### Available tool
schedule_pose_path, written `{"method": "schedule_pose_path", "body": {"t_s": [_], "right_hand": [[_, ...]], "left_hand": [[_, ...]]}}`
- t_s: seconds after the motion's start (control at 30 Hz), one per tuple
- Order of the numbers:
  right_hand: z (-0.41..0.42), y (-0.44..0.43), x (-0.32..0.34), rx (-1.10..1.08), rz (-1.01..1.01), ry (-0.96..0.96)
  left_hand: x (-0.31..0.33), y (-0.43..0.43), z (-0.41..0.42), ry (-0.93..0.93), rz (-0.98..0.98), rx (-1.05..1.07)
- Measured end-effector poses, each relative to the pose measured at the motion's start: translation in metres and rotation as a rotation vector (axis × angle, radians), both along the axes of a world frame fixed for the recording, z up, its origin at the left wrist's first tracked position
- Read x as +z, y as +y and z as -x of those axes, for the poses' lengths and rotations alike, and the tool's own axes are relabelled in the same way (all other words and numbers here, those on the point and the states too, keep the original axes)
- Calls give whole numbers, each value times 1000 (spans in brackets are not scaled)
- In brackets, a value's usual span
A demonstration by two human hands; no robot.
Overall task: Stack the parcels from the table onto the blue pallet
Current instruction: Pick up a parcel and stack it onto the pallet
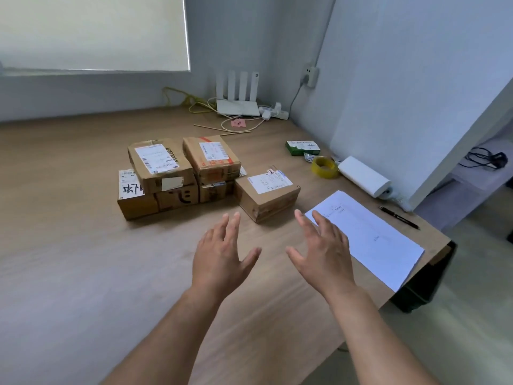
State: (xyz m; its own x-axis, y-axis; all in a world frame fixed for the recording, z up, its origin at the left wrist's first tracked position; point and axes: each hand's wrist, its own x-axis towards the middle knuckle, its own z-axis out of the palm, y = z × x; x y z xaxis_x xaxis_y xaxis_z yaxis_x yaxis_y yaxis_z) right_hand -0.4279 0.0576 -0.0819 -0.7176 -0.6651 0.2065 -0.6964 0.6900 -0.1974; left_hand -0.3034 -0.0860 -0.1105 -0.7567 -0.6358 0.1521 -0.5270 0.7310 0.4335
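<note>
Several brown cardboard parcels with white labels lie on the wooden table (pixel 69 232). One single parcel (pixel 268 194) sits nearest to me, at the right of the group. Behind it, two parcels (pixel 161 165) (pixel 211 158) rest on top of lower ones (pixel 136 198). My left hand (pixel 222 254) and my right hand (pixel 322 251) hover above the table just in front of the nearest parcel, fingers straight and spread, holding nothing. No blue pallet is in view.
White paper sheets (pixel 369 234) and a pen (pixel 399 217) lie at the right table edge. A yellow tape roll (pixel 324 167), a white box (pixel 363 176) and a green box (pixel 302 148) line the right wall. A router (pixel 238 107) with cables sits in the far corner.
</note>
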Motion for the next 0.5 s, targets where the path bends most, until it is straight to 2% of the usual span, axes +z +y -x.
{"method": "schedule_pose_path", "body": {"t_s": [0.1, 0.23, 0.5], "right_hand": [[28, -13, -7, 9, 34, -31], [73, -32, -14, 54, -53, -77], [174, -78, -34, 189, -67, -213]], "left_hand": [[-3, -13, 20, -16, -17, 35], [-8, -24, 50, -55, -59, 100], [-22, -42, 124, -138, -167, 283]]}}
